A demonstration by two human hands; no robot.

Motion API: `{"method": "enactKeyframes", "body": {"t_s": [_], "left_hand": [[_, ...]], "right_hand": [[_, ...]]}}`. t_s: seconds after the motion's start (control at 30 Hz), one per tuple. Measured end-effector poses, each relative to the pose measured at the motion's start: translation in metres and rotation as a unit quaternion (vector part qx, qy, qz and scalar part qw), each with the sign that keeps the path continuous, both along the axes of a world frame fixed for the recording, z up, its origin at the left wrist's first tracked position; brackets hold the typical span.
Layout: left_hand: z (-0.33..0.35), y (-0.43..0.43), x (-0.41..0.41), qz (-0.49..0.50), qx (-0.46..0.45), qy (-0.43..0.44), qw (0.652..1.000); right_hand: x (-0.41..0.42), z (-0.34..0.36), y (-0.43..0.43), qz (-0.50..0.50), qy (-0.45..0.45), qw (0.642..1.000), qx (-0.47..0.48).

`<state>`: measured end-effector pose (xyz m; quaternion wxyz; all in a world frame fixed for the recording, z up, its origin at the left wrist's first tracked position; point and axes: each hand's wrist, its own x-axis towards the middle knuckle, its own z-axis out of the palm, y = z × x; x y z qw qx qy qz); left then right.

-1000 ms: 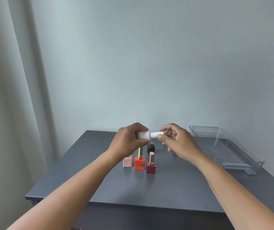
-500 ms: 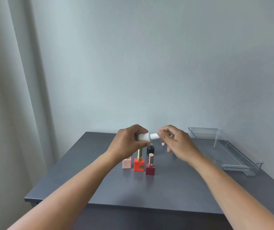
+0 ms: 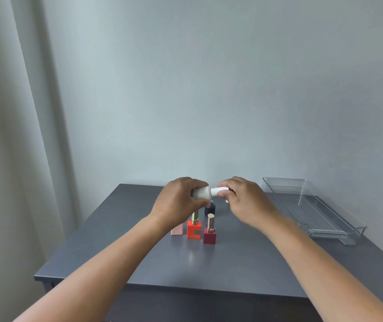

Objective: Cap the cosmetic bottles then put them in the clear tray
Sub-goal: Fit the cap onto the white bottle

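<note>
A white bottle (image 3: 202, 192) lies sideways in the air above the table, gripped by my left hand (image 3: 178, 203). Its white cap (image 3: 218, 191) sits against the bottle's neck, pinched by the fingers of my right hand (image 3: 244, 201). Below them stand a pink bottle (image 3: 177, 229), an orange bottle (image 3: 194, 230) with a gold cap, a dark red bottle (image 3: 209, 237) with a rose-gold cap and a small black bottle (image 3: 210, 209), partly hidden behind my left hand. The clear tray (image 3: 320, 205) sits at the table's right side and holds nothing.
A small white object (image 3: 227, 201) lies on the grey table (image 3: 209, 263) behind my right hand, mostly hidden. A pale wall rises just behind the table and a curtain hangs at the left.
Both hands have stayed together on the white bottle and cap; my right hand's fingers have shifted slightly around the cap, which sits closer to the bottle.
</note>
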<state>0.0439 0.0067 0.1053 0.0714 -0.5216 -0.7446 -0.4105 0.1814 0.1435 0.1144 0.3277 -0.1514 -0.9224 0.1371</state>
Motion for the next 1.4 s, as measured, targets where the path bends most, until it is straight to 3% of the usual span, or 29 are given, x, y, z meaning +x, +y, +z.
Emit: {"method": "enactKeyframes", "body": {"t_s": [0.43, 0.8, 1.0, 1.2, 1.4], "left_hand": [[-0.005, 0.004, 0.006, 0.05, 0.037, 0.1, 0.993], [-0.006, -0.001, -0.009, -0.004, 0.064, -0.127, 0.99], [-0.021, -0.025, -0.028, -0.012, 0.041, -0.255, 0.966], [-0.057, -0.041, -0.03, 0.01, -0.01, -0.236, 0.972], [-0.082, -0.042, -0.029, 0.008, -0.058, -0.24, 0.969]], "right_hand": [[-0.005, -0.006, 0.001, -0.018, 0.041, 0.989, -0.143], [-0.005, 0.005, -0.001, 0.09, 0.106, 0.938, -0.317], [0.001, -0.008, 0.032, -0.013, 0.145, 0.94, -0.307], [-0.003, -0.055, 0.076, -0.144, 0.116, 0.924, -0.334], [-0.008, -0.087, 0.093, -0.196, 0.087, 0.905, -0.369]]}}
